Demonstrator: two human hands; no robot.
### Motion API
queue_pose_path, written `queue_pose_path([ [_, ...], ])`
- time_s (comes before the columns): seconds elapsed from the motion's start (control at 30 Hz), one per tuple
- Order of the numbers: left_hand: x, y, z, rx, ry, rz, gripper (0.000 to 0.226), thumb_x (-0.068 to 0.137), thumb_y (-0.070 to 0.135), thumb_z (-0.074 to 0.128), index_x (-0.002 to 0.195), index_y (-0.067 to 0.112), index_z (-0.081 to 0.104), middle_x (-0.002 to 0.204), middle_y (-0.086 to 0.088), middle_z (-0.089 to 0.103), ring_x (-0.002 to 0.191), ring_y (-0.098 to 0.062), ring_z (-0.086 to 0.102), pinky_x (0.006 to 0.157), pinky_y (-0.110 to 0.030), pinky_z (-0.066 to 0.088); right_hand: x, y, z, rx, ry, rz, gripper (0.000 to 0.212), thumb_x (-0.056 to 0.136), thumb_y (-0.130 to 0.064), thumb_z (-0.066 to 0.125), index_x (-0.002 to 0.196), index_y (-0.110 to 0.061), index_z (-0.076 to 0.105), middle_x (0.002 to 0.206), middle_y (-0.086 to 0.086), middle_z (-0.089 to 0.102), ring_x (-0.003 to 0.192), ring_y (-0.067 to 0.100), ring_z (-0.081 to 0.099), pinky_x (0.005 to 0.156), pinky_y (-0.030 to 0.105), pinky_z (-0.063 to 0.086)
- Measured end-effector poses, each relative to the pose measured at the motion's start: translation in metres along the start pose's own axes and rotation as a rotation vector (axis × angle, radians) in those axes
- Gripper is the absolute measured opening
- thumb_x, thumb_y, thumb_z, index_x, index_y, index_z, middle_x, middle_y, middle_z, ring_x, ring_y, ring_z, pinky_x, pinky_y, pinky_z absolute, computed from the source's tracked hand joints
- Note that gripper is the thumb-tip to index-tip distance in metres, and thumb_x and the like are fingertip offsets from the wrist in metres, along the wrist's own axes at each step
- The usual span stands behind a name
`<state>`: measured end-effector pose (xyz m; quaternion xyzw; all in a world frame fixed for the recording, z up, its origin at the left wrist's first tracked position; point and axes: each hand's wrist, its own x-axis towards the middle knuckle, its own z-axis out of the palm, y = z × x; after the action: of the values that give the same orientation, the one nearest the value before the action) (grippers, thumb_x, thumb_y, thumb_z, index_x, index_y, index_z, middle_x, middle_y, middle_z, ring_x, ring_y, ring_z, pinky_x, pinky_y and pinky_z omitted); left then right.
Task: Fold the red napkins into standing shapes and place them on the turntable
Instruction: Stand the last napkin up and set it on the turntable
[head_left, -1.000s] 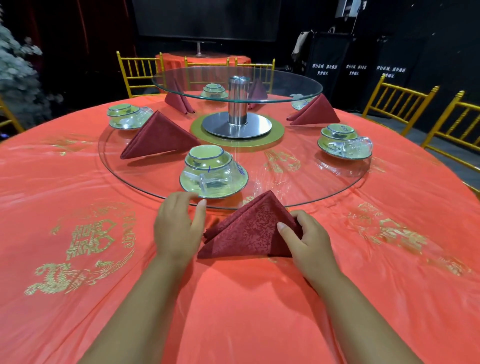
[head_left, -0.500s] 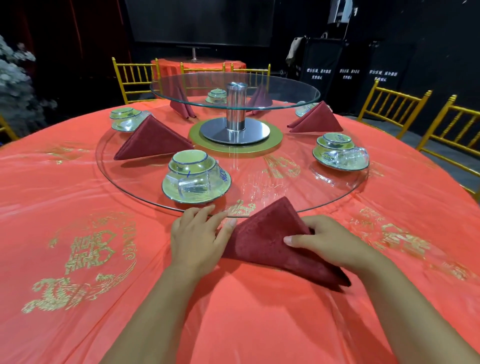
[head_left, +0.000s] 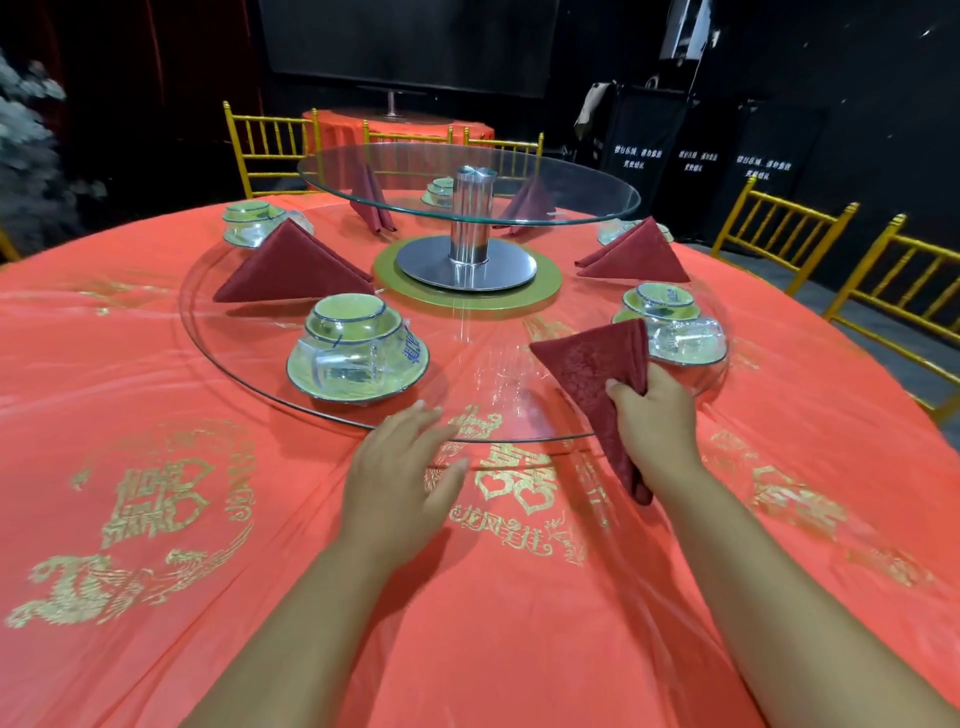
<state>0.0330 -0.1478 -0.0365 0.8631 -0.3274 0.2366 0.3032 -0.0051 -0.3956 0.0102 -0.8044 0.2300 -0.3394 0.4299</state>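
Left hand (head_left: 400, 478) blurred, napkin (head_left: 592, 364) partly hidden by right hand (head_left: 654, 421)

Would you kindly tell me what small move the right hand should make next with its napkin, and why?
Probably lower it and stand it on the lower glass turntable. The right hand grips the folded red napkin, tilted, over bare glass between the near bowl setting and the right bowl setting. The left hand is open nearby, free to steady it. A standing napkin farther left shows the pattern.

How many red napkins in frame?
5 napkins: one in the right hand; two standing on the turntable, left and right; two at the far side, behind the upper glass. Others may be hidden.
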Motion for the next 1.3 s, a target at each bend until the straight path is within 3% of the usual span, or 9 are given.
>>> queue_pose_path([
  [0.1, -0.003, -0.001, 0.008, 0.119, -0.317, -0.035, 0.07, 0.083, 0.064, 0.034, 0.142, 0.027, 0.043, 0.155, -0.002, 0.03, 0.146, -0.018, 0.019, 0.119, -0.04, 0.004, 0.015, -0.005, 0.017, -0.126, -0.017, -0.039, 0.006, 0.082, -0.011, 0.055, 0.079, -0.007, 0.058, 0.079, 0.01, 0.061, 0.076, 0.029, 0.054, 0.063, 0.035, 0.033],
  [0.17, -0.004, -0.005, 0.01, 0.157, -0.329, -0.035, 0.076, 0.081, 0.071, 0.025, 0.144, 0.031, 0.04, 0.156, 0.001, 0.026, 0.146, -0.016, 0.016, 0.119, -0.037, -0.003, 0.023, -0.011, 0.027, -0.198, -0.018, -0.047, 0.008, 0.081, -0.009, 0.051, 0.074, -0.006, 0.051, 0.076, 0.011, 0.054, 0.072, 0.03, 0.046, 0.06, 0.032, 0.021],
  [0.37, -0.004, -0.007, 0.008, 0.098, -0.277, -0.056, 0.076, 0.076, 0.072, 0.032, 0.138, 0.03, 0.048, 0.152, 0.003, 0.033, 0.143, -0.016, 0.021, 0.118, -0.036, -0.002, 0.038, -0.023, 0.058, -0.242, -0.026, -0.011, 0.014, 0.084, -0.012, 0.05, 0.09, 0.001, 0.051, 0.103, 0.024, 0.056, 0.094, 0.036, 0.05, 0.072, 0.035, 0.03],
  [0.47, -0.005, -0.007, 0.009, 0.101, -0.278, -0.066, 0.077, 0.074, 0.072, 0.03, 0.138, 0.032, 0.046, 0.152, 0.005, 0.032, 0.143, -0.014, 0.019, 0.117, -0.033, -0.007, 0.026, -0.016, 0.068, -0.284, -0.065, -0.03, 0.042, 0.085, -0.02, 0.057, 0.118, 0.003, 0.048, 0.123, 0.021, 0.051, 0.115, 0.036, 0.046, 0.093, 0.039, 0.036],
  [0.53, -0.005, -0.006, 0.01, 0.107, -0.266, -0.061, 0.075, 0.074, 0.071, 0.032, 0.136, 0.032, 0.048, 0.15, 0.005, 0.035, 0.142, -0.015, 0.023, 0.116, -0.033, -0.007, 0.013, -0.01, 0.071, -0.271, -0.087, -0.043, 0.061, 0.086, -0.02, 0.058, 0.139, 0.0, 0.034, 0.14, 0.02, 0.042, 0.129, 0.033, 0.038, 0.105, 0.038, 0.03],
  [0.6, -0.004, -0.005, 0.011, 0.102, -0.25, -0.059, 0.072, 0.074, 0.069, 0.035, 0.134, 0.031, 0.05, 0.147, 0.005, 0.04, 0.14, -0.016, 0.028, 0.116, -0.034, -0.003, 0.005, -0.007, 0.075, -0.25, -0.098, -0.071, 0.068, 0.087, -0.015, 0.056, 0.145, 0.0, 0.023, 0.147, 0.02, 0.035, 0.135, 0.032, 0.033, 0.108, 0.035, 0.026],
  [0.9, -0.004, -0.006, 0.011, 0.086, -0.255, -0.07, 0.061, 0.076, 0.065, 0.045, 0.128, 0.033, 0.054, 0.14, 0.006, 0.046, 0.134, -0.017, 0.038, 0.115, -0.036, 0.003, 0.046, -0.013, 0.098, -0.211, -0.132, -0.066, 0.064, 0.085, -0.004, 0.05, 0.144, 0.002, 0.024, 0.139, 0.023, 0.042, 0.125, 0.035, 0.041, 0.098, 0.033, 0.032],
  [1.3, -0.005, -0.008, 0.012, 0.07, -0.262, -0.085, 0.062, 0.077, 0.066, 0.044, 0.132, 0.037, 0.049, 0.144, 0.01, 0.04, 0.138, -0.013, 0.03, 0.117, -0.034, -0.002, 0.052, -0.006, 0.094, -0.228, -0.218, -0.11, 0.061, 0.087, -0.007, 0.048, 0.143, -0.002, 0.025, 0.138, 0.019, 0.044, 0.121, 0.034, 0.045, 0.096, 0.035, 0.038],
])
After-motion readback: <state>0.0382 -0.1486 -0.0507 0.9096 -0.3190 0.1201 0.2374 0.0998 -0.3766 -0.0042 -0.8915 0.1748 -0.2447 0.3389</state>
